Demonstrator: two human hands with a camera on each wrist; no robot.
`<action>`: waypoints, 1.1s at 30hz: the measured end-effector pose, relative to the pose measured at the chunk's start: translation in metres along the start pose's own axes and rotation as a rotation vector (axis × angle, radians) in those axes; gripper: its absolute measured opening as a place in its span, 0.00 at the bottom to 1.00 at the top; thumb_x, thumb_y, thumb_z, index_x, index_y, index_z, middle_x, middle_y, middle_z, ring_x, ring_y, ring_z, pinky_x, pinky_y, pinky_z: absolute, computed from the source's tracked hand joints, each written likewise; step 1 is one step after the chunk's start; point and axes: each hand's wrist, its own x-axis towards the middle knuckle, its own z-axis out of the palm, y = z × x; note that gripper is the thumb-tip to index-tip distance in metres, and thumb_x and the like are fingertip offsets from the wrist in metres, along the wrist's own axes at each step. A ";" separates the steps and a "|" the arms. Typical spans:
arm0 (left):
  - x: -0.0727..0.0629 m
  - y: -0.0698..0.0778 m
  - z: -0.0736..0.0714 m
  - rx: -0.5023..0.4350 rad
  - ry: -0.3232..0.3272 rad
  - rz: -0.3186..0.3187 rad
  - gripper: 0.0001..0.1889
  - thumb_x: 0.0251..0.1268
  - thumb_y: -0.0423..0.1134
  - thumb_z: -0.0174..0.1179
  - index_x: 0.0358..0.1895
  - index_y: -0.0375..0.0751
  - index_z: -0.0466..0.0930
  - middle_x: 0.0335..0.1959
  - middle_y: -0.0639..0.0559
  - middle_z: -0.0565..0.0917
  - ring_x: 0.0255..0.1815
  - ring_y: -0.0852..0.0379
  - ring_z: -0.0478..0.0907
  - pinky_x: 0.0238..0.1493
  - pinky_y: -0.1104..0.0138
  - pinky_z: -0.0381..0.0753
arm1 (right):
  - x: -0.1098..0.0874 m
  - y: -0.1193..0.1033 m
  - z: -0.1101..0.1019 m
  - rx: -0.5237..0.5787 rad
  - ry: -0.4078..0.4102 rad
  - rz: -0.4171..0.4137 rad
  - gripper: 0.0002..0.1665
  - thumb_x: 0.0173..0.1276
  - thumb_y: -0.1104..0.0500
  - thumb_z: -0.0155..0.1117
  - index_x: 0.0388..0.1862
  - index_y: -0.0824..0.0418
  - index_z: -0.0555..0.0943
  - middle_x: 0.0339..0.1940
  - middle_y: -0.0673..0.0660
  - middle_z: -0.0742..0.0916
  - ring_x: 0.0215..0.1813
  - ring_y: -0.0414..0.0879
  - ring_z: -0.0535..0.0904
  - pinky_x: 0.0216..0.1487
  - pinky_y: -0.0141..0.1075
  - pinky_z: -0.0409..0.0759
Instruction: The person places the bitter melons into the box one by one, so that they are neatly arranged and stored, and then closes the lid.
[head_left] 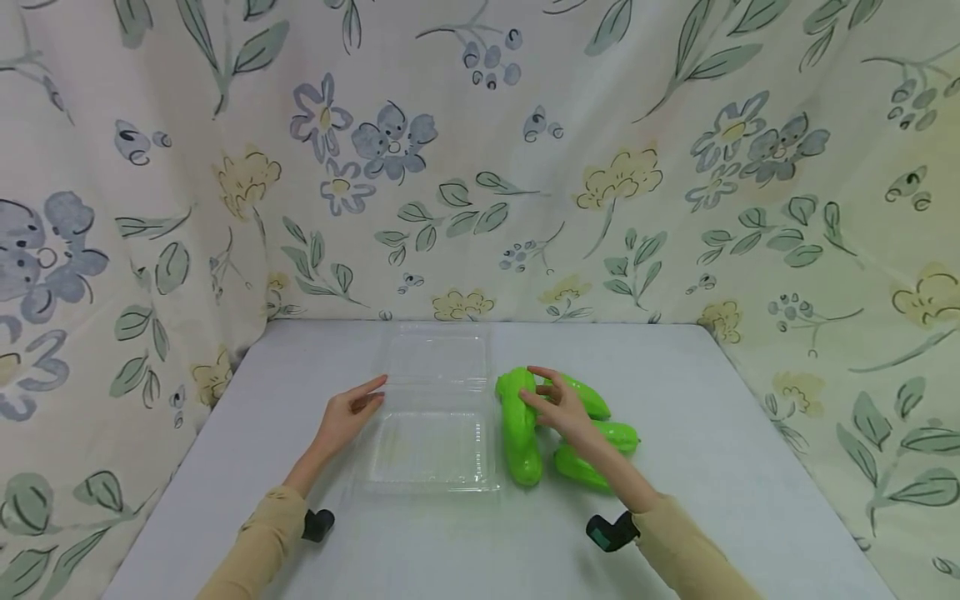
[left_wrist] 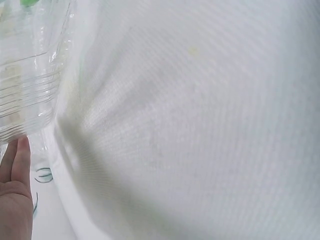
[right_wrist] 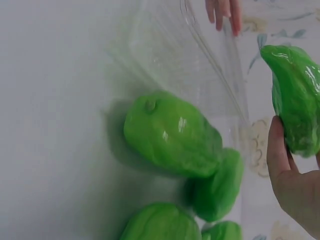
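Observation:
My right hand (head_left: 562,408) grips a glossy green elongated fruit (right_wrist: 297,95), its narrow curved tip raised in the right wrist view. In the head view the held fruit overlaps the far end of another green fruit (head_left: 522,446), which lies lengthwise beside the container. A clear plastic hinged container (head_left: 427,483) lies unfolded, with its lid (head_left: 438,333) to the back. My left hand (head_left: 347,417) is at the container's left side near the hinge, fingers nearly straight. Its fingertips (left_wrist: 23,142) meet the plastic edge in the left wrist view.
More green fruits lie right of the container, partly behind my right hand and forearm: one at the back (head_left: 588,398), one in the middle (head_left: 621,436) and one nearer (head_left: 581,471). A flower-printed curtain (head_left: 480,250) hangs behind the white table (head_left: 750,483).

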 end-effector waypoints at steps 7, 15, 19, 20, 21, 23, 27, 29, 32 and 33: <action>0.000 0.000 0.000 0.002 -0.002 0.002 0.21 0.66 0.27 0.56 0.62 0.30 0.72 0.60 0.33 0.75 0.54 0.36 0.78 0.43 0.83 0.77 | 0.005 -0.006 0.025 0.060 -0.028 -0.004 0.34 0.68 0.51 0.61 0.70 0.51 0.62 0.61 0.65 0.72 0.57 0.52 0.74 0.47 0.37 0.79; -0.003 0.002 -0.001 -0.001 -0.007 -0.005 0.21 0.65 0.26 0.56 0.62 0.32 0.72 0.60 0.32 0.75 0.54 0.36 0.78 0.44 0.82 0.77 | 0.014 -0.006 0.052 0.087 -0.050 -0.014 0.33 0.66 0.51 0.63 0.68 0.50 0.64 0.56 0.63 0.76 0.51 0.47 0.78 0.48 0.40 0.82; -0.002 0.001 -0.001 -0.007 -0.005 -0.003 0.21 0.65 0.26 0.56 0.62 0.31 0.72 0.60 0.32 0.75 0.54 0.35 0.78 0.44 0.82 0.77 | 0.019 -0.006 0.067 0.078 -0.085 -0.028 0.35 0.66 0.50 0.63 0.69 0.52 0.63 0.58 0.65 0.76 0.51 0.48 0.79 0.48 0.42 0.84; -0.002 0.000 -0.001 -0.008 -0.005 -0.002 0.21 0.65 0.26 0.55 0.62 0.30 0.71 0.60 0.32 0.75 0.54 0.35 0.78 0.43 0.82 0.77 | 0.020 -0.006 0.070 0.077 -0.097 -0.034 0.35 0.66 0.50 0.63 0.70 0.53 0.62 0.59 0.65 0.76 0.52 0.49 0.79 0.48 0.42 0.84; -0.002 0.000 -0.001 -0.004 -0.004 0.000 0.21 0.65 0.26 0.56 0.62 0.30 0.71 0.60 0.32 0.75 0.53 0.35 0.78 0.43 0.82 0.77 | 0.021 -0.007 0.073 0.076 -0.111 -0.043 0.36 0.67 0.50 0.63 0.70 0.54 0.62 0.60 0.66 0.76 0.53 0.49 0.79 0.49 0.42 0.84; -0.002 -0.001 -0.001 -0.002 -0.005 -0.001 0.21 0.65 0.26 0.55 0.62 0.29 0.71 0.60 0.33 0.75 0.54 0.36 0.78 0.43 0.83 0.77 | 0.021 -0.007 0.080 0.080 -0.135 -0.051 0.37 0.67 0.50 0.63 0.70 0.55 0.61 0.60 0.67 0.75 0.53 0.50 0.79 0.49 0.42 0.84; -0.001 -0.001 0.000 0.008 -0.001 -0.010 0.21 0.65 0.27 0.56 0.62 0.31 0.72 0.60 0.34 0.75 0.53 0.38 0.79 0.43 0.83 0.77 | 0.022 -0.006 0.091 0.109 -0.181 -0.054 0.37 0.67 0.50 0.62 0.70 0.56 0.60 0.60 0.67 0.75 0.53 0.49 0.79 0.49 0.42 0.84; -0.001 -0.001 0.000 0.011 0.001 -0.013 0.21 0.65 0.27 0.56 0.62 0.31 0.72 0.60 0.34 0.75 0.53 0.38 0.79 0.43 0.83 0.76 | 0.023 -0.005 0.096 0.124 -0.192 -0.044 0.36 0.67 0.51 0.63 0.70 0.55 0.60 0.59 0.67 0.75 0.52 0.47 0.79 0.50 0.42 0.84; 0.000 0.000 0.000 0.015 0.002 -0.016 0.21 0.65 0.27 0.56 0.62 0.30 0.72 0.60 0.34 0.75 0.54 0.38 0.79 0.44 0.83 0.76 | 0.024 -0.003 0.103 0.138 -0.203 -0.044 0.36 0.67 0.52 0.63 0.69 0.56 0.61 0.58 0.67 0.76 0.50 0.46 0.80 0.49 0.42 0.84; 0.000 0.000 0.000 0.018 0.002 -0.016 0.21 0.66 0.27 0.56 0.62 0.30 0.71 0.60 0.34 0.75 0.54 0.38 0.78 0.44 0.84 0.75 | 0.025 -0.003 0.106 0.142 -0.205 -0.040 0.35 0.67 0.52 0.63 0.69 0.56 0.61 0.58 0.67 0.76 0.49 0.46 0.80 0.49 0.41 0.84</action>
